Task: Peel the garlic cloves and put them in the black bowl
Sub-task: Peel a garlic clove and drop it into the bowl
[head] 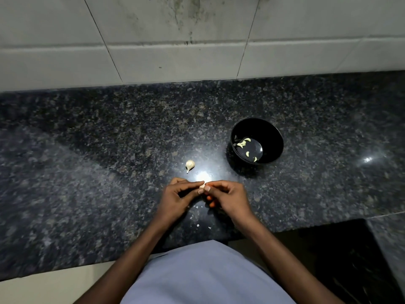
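Note:
Both hands meet over the dark granite counter (87,172) near its front edge. My left hand (177,198) and my right hand (228,197) pinch a small pale garlic clove (202,185) between their fingertips; most of the clove is hidden by the fingers. A partial garlic bulb (189,165) lies on the counter just beyond my left hand. The black bowl (271,137) stands to the right and farther back, with several peeled cloves (242,143) in its bottom.
Small white bits of garlic skin (198,225) lie on the counter below my hands. A tiled wall (175,51) rises behind the counter. A dark opening (350,260) lies at the lower right beside the counter edge.

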